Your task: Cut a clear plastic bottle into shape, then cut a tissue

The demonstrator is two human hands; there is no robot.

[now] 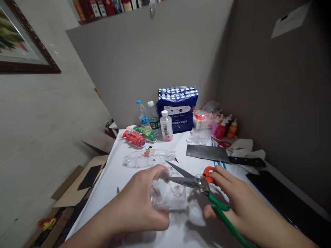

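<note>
My left hand is wrapped round a cut piece of clear plastic bottle, held low over the white table. In my right hand is a pair of scissors with one orange and one green handle. Their blades stand apart and point left, one of them at the plastic piece's upper rim. Beyond my hands lies a clear bottle on its side, with a small coloured figure at its upper edge. Behind it are a red painted fish shape and a green one.
A cleaver lies behind my right hand, near crumpled tissues and paint bottles. Drink bottles and a blue bag stand at the back. A black slab lies at the right, cardboard at the left.
</note>
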